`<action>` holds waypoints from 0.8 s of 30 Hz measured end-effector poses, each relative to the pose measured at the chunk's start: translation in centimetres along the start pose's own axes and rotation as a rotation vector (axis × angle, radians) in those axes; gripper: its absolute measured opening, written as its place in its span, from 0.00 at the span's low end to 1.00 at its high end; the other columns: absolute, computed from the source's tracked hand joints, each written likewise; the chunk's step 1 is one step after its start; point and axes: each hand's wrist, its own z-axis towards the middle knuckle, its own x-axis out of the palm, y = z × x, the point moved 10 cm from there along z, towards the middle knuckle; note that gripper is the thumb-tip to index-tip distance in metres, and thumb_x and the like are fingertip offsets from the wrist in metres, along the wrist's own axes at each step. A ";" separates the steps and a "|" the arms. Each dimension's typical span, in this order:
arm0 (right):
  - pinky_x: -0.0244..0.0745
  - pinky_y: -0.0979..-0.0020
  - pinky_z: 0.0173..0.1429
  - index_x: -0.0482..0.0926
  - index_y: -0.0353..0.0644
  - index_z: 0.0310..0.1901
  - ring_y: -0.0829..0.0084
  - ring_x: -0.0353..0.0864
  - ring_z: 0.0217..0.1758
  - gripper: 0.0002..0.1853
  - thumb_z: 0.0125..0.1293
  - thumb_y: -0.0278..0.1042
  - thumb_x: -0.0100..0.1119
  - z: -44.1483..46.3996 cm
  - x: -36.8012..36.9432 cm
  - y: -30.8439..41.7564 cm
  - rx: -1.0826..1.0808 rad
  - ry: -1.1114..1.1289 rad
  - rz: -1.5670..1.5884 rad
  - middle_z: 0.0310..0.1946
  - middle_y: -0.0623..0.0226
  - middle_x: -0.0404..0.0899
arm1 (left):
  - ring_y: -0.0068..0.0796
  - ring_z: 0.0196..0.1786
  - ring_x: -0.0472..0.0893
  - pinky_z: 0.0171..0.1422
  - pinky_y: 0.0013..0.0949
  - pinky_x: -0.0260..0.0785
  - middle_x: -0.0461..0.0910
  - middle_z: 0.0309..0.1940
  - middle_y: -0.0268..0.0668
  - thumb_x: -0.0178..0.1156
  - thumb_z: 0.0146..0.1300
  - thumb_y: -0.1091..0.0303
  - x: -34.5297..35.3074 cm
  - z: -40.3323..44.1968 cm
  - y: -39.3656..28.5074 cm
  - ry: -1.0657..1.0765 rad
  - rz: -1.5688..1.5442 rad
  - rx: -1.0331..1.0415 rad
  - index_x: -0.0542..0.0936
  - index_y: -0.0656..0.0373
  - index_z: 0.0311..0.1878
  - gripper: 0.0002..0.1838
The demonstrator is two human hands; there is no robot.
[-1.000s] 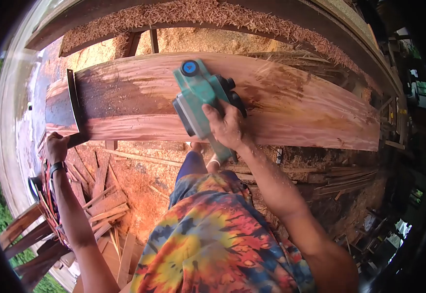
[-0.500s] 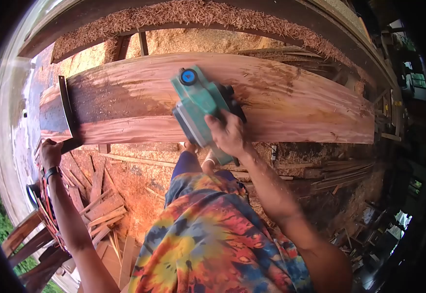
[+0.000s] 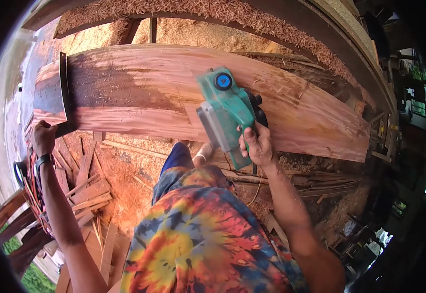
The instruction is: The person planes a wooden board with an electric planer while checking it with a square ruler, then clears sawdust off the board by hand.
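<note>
A green electric hand planer with a blue round knob rests slantwise on a long, wide reddish wooden plank. My right hand is wrapped round its rear handle, at the plank's near edge. My left hand is closed in a fist at the plank's left near corner. Beside that fist is the lower end of a black angled metal strip, which stands across the plank. What the left fingers grip is hidden. Dark rough wood shows on the plank's left part, paler wood on the right.
Beyond the plank runs a beam with curled wood shavings heaped along it. Offcuts lie on the shaving-covered floor at left. More wooden strips are stacked at right. A thin cord hangs below the planer.
The planer has moved to the right along the plank with my right hand. My left hand stays at the left corner. The whole view has tilted and shifted a little.
</note>
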 end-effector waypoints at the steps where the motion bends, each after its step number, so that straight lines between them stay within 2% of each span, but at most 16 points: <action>1: 0.65 0.76 0.23 0.75 0.34 0.47 0.81 0.69 0.17 0.37 0.72 0.72 0.54 2.3 0.4 0.9 -0.019 -0.002 -0.004 0.19 0.71 0.71 | 0.39 0.29 0.83 0.39 0.42 0.73 0.82 0.25 0.45 0.71 0.53 0.58 0.2 0.1 0.2 0.007 -0.010 -0.010 0.82 0.63 0.31 0.16; 7: 0.66 0.74 0.18 0.76 0.34 0.43 0.81 0.70 0.15 0.38 0.72 0.73 0.52 14.4 2.7 5.5 -0.104 0.014 -0.051 0.18 0.71 0.71 | 0.38 0.32 0.85 0.40 0.42 0.75 0.85 0.27 0.45 0.71 0.53 0.58 0.9 0.7 0.8 0.003 -0.006 0.007 0.83 0.61 0.32 0.15; 11: 0.68 0.74 0.19 0.75 0.34 0.43 0.80 0.70 0.14 0.39 0.72 0.74 0.52 15.6 4.3 6.0 -0.087 0.075 -0.023 0.18 0.70 0.71 | 0.40 0.35 0.87 0.43 0.42 0.76 0.86 0.29 0.46 0.70 0.52 0.60 1.8 1.9 2.2 0.083 -0.020 -0.003 0.84 0.61 0.34 0.14; 16: 0.67 0.74 0.20 0.76 0.36 0.43 0.81 0.69 0.15 0.37 0.71 0.73 0.54 6.1 6.5 1.6 -0.002 0.062 0.086 0.18 0.73 0.70 | 0.46 0.38 0.88 0.46 0.44 0.77 0.87 0.32 0.49 0.69 0.53 0.60 1.5 1.5 1.5 0.075 -0.001 -0.008 0.85 0.60 0.36 0.14; 18: 0.66 0.76 0.23 0.74 0.34 0.46 0.80 0.70 0.17 0.38 0.73 0.74 0.49 0.6 7.6 0.9 0.002 0.087 0.014 0.18 0.71 0.71 | 0.47 0.39 0.88 0.47 0.45 0.77 0.87 0.33 0.49 0.69 0.53 0.59 1.7 1.5 1.6 0.098 0.011 -0.020 0.85 0.60 0.37 0.14; 21: 0.65 0.78 0.25 0.74 0.36 0.49 0.82 0.70 0.19 0.37 0.72 0.72 0.52 -6.0 8.4 -2.2 0.054 0.122 0.013 0.19 0.72 0.71 | 0.47 0.39 0.88 0.47 0.45 0.77 0.87 0.33 0.49 0.69 0.53 0.59 0.5 0.7 0.0 0.069 0.050 -0.024 0.85 0.60 0.37 0.14; 24: 0.65 0.78 0.25 0.75 0.37 0.50 0.84 0.69 0.20 0.35 0.72 0.70 0.56 -8.5 9.0 -4.2 0.063 0.128 0.041 0.20 0.74 0.71 | 0.47 0.39 0.88 0.46 0.45 0.78 0.87 0.32 0.49 0.69 0.53 0.59 -0.2 0.3 -0.8 0.033 0.063 0.029 0.85 0.60 0.37 0.14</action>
